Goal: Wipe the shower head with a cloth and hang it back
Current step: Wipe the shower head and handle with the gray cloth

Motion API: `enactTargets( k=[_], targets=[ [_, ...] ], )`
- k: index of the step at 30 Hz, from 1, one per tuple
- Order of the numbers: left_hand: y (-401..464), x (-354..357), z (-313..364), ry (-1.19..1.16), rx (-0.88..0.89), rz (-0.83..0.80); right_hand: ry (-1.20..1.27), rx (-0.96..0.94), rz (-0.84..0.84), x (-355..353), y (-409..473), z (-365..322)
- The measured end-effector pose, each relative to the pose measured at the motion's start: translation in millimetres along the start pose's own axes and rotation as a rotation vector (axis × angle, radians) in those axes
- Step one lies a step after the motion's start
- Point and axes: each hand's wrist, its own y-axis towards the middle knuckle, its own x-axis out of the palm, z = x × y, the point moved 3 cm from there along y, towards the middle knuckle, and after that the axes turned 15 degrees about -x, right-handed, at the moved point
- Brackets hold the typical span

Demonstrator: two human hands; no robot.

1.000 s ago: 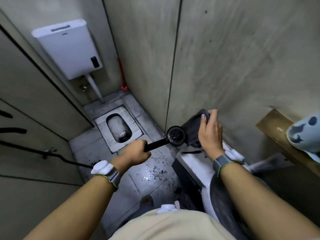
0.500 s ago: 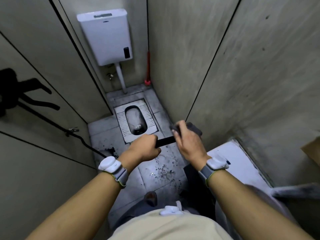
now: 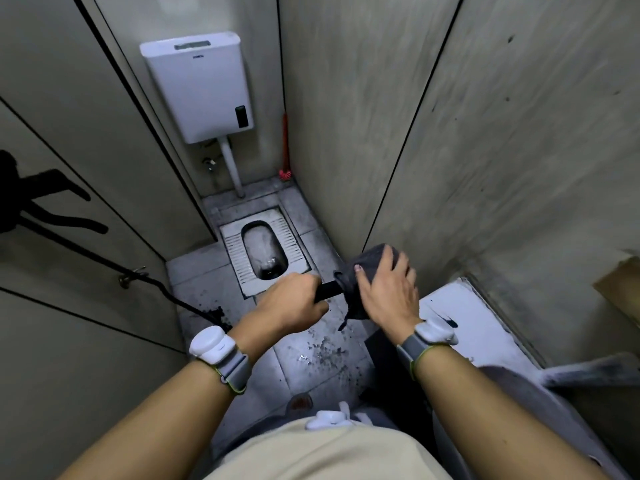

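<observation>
Both hands: working at the shower head
Left hand point(image 3: 289, 306): grip closing round the black handle point(image 3: 327, 289)
Right hand point(image 3: 388, 292): grip pressing the grey cloth point(image 3: 360, 271) over the head

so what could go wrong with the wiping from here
The left hand grips only the thin black handle while the right hand presses the cloth over the shower head, so the head could twist loose. The cloth's hanging corner may drop onto the dirty floor. The hose could snag.

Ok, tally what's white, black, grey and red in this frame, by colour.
White: 3, cistern, two wrist devices.
Black: 1, shower head handle in the left hand.
Grey: 1, cloth under the right hand.
Red: 1, brush.
Total: 6.
</observation>
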Motion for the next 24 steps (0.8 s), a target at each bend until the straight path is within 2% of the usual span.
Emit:
enactTargets(
  k=[5, 10, 17, 20, 24],
  targets=[
    [-9, -6, 5, 0.091, 0.080, 0.139, 0.042, 0.140, 0.079, -3, 8, -3],
    [-17, -8, 9, 0.165, 0.110, 0.198, 0.117, 0.305, 0.057, -4, 19, -9],
    [-8, -23, -6, 0.132, 0.081, 0.139, 0.245, 0.140, 0.021, -2, 18, -5],
    [-5, -24, -8, 0.115, 0.076, 0.115, 0.245, 0.058, 0.035, -6, 13, -3],
    [-1, -24, -11, 0.101, 0.081, 0.081, 0.227, -0.069, -0.029, -12, 4, 4]
  ],
)
